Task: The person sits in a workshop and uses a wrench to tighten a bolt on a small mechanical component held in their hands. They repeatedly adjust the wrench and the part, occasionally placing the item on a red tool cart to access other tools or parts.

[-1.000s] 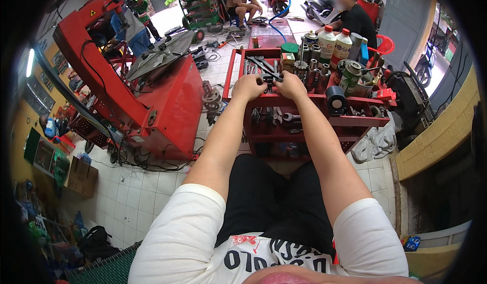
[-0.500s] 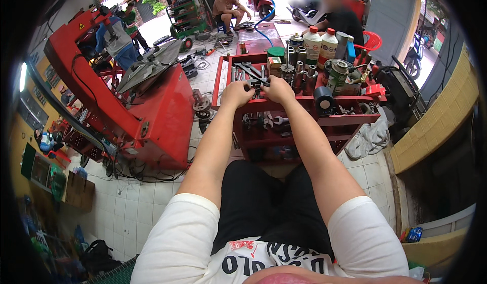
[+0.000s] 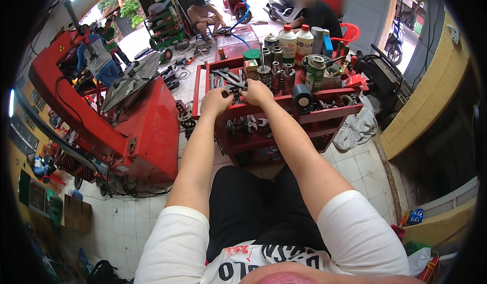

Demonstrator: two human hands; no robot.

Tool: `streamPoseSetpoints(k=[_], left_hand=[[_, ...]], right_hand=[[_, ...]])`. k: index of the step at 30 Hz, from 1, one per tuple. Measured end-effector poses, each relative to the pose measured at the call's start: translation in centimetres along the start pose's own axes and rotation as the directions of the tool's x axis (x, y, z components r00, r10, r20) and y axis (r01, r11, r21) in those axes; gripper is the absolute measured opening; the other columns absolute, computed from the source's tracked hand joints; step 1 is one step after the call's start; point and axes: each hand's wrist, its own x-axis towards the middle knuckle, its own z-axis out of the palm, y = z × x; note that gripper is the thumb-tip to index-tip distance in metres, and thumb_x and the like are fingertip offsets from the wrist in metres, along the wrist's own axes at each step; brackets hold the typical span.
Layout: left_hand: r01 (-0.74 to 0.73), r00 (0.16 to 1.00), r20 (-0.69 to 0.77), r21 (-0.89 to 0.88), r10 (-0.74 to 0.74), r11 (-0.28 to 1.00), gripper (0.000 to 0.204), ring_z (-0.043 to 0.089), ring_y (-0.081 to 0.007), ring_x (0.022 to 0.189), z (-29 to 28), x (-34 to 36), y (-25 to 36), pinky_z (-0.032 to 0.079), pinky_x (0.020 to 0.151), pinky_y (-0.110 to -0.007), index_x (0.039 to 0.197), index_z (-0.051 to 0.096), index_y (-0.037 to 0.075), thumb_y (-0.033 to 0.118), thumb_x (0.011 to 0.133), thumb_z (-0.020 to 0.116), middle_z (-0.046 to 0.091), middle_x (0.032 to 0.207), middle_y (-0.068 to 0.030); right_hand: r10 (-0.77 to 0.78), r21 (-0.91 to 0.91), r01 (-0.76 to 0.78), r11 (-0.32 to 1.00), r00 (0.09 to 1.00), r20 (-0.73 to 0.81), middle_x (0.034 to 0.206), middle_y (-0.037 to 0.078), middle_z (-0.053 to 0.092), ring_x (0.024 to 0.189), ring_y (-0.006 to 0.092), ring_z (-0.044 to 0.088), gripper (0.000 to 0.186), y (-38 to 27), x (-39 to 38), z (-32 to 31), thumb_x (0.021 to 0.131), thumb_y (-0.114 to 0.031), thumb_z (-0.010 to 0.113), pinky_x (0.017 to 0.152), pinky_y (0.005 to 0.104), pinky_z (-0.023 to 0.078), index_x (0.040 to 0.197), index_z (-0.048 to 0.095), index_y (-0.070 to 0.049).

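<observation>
Both my arms reach into the top tray of a red tool cart (image 3: 280, 106). My left hand (image 3: 216, 103) is curled over the tray's front left part; whatever its fingers hold is hidden. Close beside it, my right hand (image 3: 258, 94) pinches a slim dark tool (image 3: 237, 85), its kind too small to make out. Silver wrenches (image 3: 226, 74) lie in the tray just beyond my fingers. To the right of my right hand stand several metal sockets (image 3: 275, 76) and a small box with a green top (image 3: 251, 67).
Two white bottles with red caps (image 3: 288, 45), a green-and-white can (image 3: 315, 72) and a black cylinder (image 3: 303, 99) crowd the cart's right side. A red machine (image 3: 147, 132) stands left. Beyond the cart, one person (image 3: 203, 18) sits low and another (image 3: 320, 20) sits near a red chair.
The view has swung, so the cart and my hands sit further left and slightly lower in the picture. My hands stay at the same part of the tray; the dark tool lies flatter.
</observation>
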Motion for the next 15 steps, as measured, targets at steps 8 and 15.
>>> streamPoseSetpoints(k=[8, 15], left_hand=[[-0.009, 1.000, -0.019, -0.030, 0.009, 1.000, 0.034, 0.075, -0.0350, 0.095, -0.16, -0.34, 0.20, 0.058, 0.088, -0.045, 0.101, 0.081, 0.013, 0.041, 0.084, 0.074, 0.079, 0.096, -0.0138], [-0.024, 1.000, -0.008, -0.028, 0.024, 0.999, 0.035, 0.075, -0.0355, 0.095, -0.12, -0.07, -0.38, 0.058, 0.087, -0.046, 0.107, 0.080, 0.014, 0.040, 0.084, 0.073, 0.079, 0.096, -0.0148]], right_hand=[[-0.031, -0.014, 0.031, 0.999, 0.999, -0.035, 0.110, 0.024, 0.075, 0.107, 0.0412, 0.071, 0.044, -0.09, -0.33, -0.10, 0.086, -0.033, 0.078, 0.095, 0.0494, 0.056, 0.118, 0.070, -0.004], [-0.011, 0.001, 0.011, 1.000, 1.000, 0.003, 0.116, 0.020, 0.075, 0.111, 0.0388, 0.071, 0.041, -0.65, -0.83, -0.37, 0.083, -0.029, 0.078, 0.098, 0.0484, 0.056, 0.117, 0.072, -0.007]])
